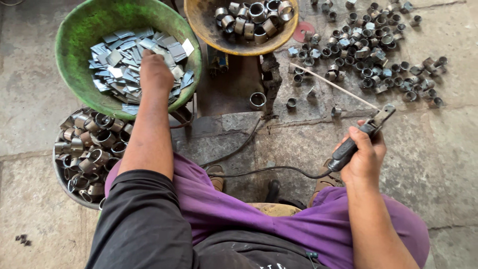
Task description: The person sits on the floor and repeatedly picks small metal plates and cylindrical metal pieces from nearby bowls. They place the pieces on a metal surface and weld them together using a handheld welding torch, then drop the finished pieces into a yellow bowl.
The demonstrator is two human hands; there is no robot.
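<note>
The left hand (155,71) is reaching into the green bowl (79,30) at far left, fingers down among flat metal plates (119,62); its grip is hidden. The right hand (366,157) is gripping a welding electrode holder (354,142) at right, its rod (333,85) pointing toward metal rings (378,50) scattered on the floor (448,149).

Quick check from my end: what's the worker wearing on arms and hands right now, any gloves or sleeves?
No gloves: the left hand and right hand are bare, with no rings, watch or bands visible. Both forearms are uncovered. A black short sleeve covers the left upper arm; the right arm's sleeve is out of view.
</note>
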